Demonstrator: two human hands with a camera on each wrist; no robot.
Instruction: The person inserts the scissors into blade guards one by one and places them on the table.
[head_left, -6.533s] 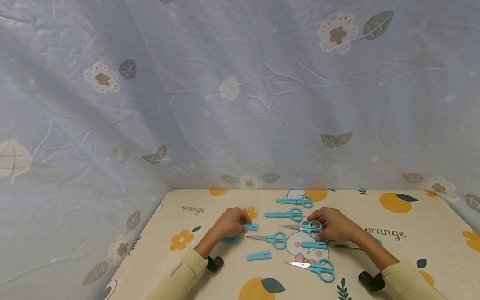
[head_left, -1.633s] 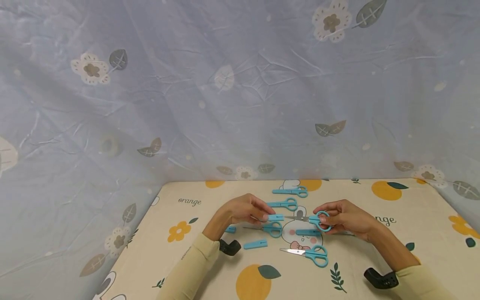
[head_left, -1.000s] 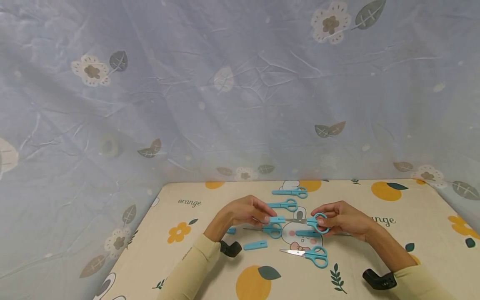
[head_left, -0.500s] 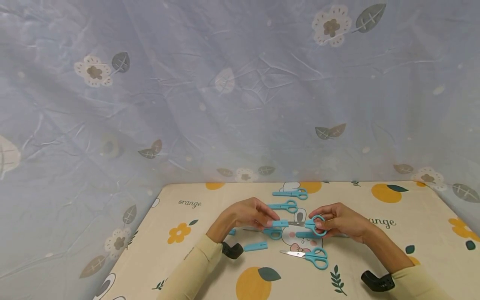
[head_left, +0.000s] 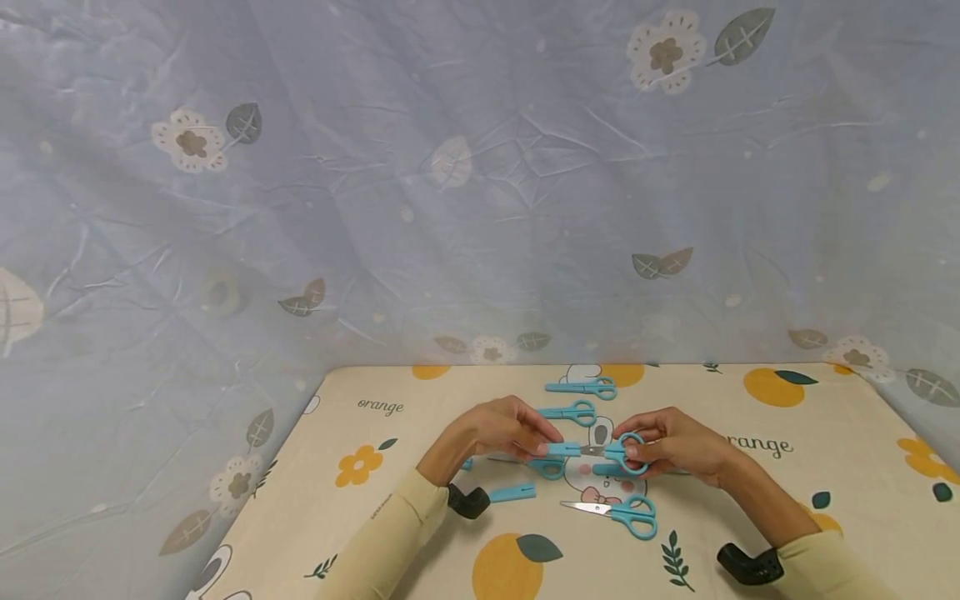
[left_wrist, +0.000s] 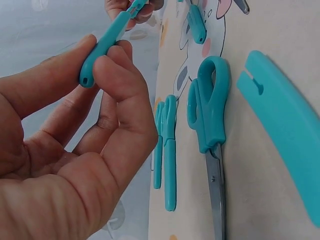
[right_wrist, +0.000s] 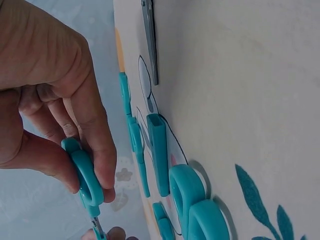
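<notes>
My left hand point(head_left: 504, 428) pinches a light-blue scissors cover point(head_left: 562, 449) between thumb and fingers, above the table. Facing it, my right hand point(head_left: 678, 447) holds a pair of scissors point(head_left: 617, 452) by the blue finger loops. The blades point left and sit mostly inside the cover; a short stretch of metal shows between cover and handle. The left wrist view shows the cover's closed end point(left_wrist: 87, 80) at my fingertips. Below the hands, uncovered scissors point(head_left: 553, 468) and a loose cover point(head_left: 617, 471) lie on the cloth.
Two covered scissors, one point(head_left: 581, 387) behind the other point(head_left: 576, 413), lie at the back. Nearer are uncovered scissors point(head_left: 633, 515) and another loose cover point(head_left: 516, 492). A further blade point(right_wrist: 150, 45) shows under my right hand. A patterned cloth point(head_left: 420, 550) covers the table; a curtain hangs behind.
Cover and scissors were at the table at first, one by each hand. Both are now raised and brought together, and the blades have slid progressively deeper into the cover.
</notes>
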